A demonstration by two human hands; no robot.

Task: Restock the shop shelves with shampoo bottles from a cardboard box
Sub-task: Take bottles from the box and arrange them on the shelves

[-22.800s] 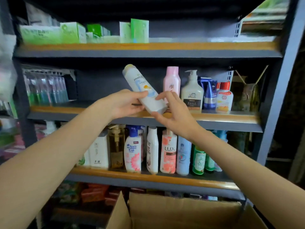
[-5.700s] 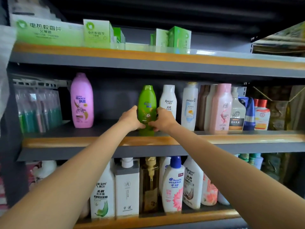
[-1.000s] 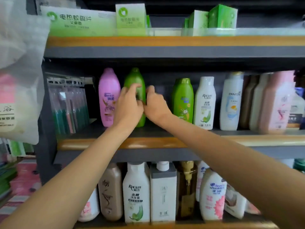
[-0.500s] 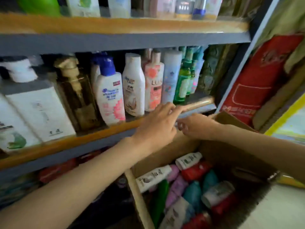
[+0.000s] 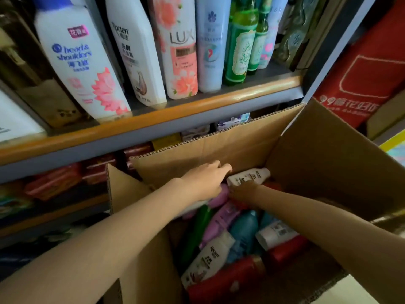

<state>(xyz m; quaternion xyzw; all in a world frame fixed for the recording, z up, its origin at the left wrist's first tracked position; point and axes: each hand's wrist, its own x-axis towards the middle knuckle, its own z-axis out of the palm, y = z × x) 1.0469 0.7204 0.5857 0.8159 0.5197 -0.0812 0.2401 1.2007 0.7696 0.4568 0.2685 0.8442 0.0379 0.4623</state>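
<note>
Both hands inside cardboard box (image 5: 241, 141), at its far wall. Left hand (image 5: 203, 181) lies flat, fingers extended, over a pink bottle (image 5: 220, 195). Right hand (image 5: 245, 191) at the white bottle (image 5: 249, 177); grip not discernible. Bottle likely rigid, smooth, moderately heavy: grasp mid-body.

Both hands (left (image 5: 206, 181), right (image 5: 244, 190)) reach a white bottle (image 5: 249, 177) in the cardboard box (image 5: 317, 172).

Right hand (image 5: 243, 190) in shadow at frame centre, fingers unreadable; grip on white shampoo bottle (image 5: 248, 177) unclear. Left hand (image 5: 206, 182) covers part of pink bottle (image 5: 220, 197). Shelf bottles' tops cut by upper edge. Brown cardboard box (image 5: 241, 141) cropped at bottom.
</note>
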